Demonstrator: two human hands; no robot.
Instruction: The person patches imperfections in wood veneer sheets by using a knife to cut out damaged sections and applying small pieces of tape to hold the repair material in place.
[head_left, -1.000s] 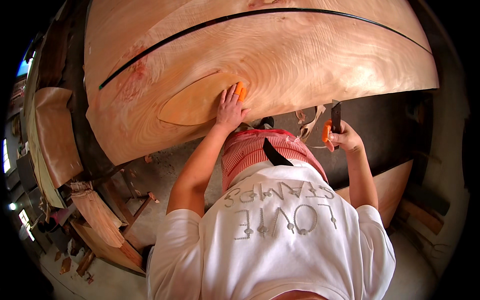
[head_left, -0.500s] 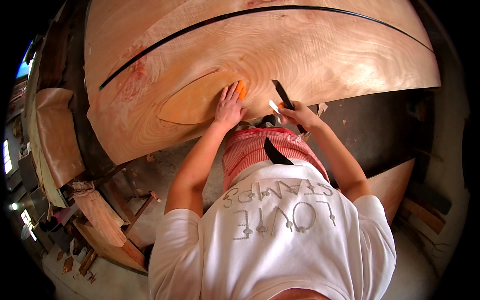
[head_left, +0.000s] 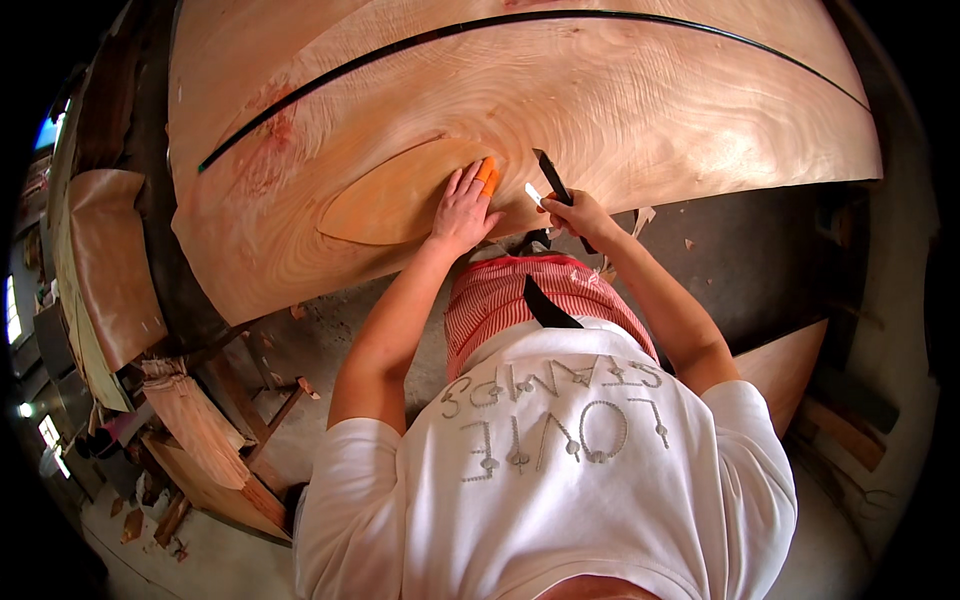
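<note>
1. Grey workshop floor [head_left: 760,250] runs under a big bench, and a wide sheet of pale wood veneer [head_left: 620,110] with looping grain covers the whole upper half of the view.
2. On that sheet, at about 10 o'clock from the person's hands, lies a smoother oval veneer patch [head_left: 395,195], darker tan than the wood around it.
3. At the patch's right end, the left hand [head_left: 462,212] presses flat, fingers spread and open; an orange piece [head_left: 487,174] pokes out at the fingertips, though I cannot tell whether it is gripped or only pinned under them.
4. Just to 3 o'clock of it, the right hand [head_left: 578,215] is closed around a dark-bladed knife [head_left: 552,178], whose blade points up toward 11 o'clock onto the sheet beside the patch; a small white bit shows by the thumb.
5. A thin black curved line [head_left: 330,85] sweeps across the sheet at 12 o'clock.
6. Small wood scraps [head_left: 640,218] lie on the floor at 3 o'clock of the right hand.
7. Stacked veneer offcuts [head_left: 110,270] pile up at 9 o'clock, with another tan board [head_left: 785,365] at 4 o'clock.
</note>
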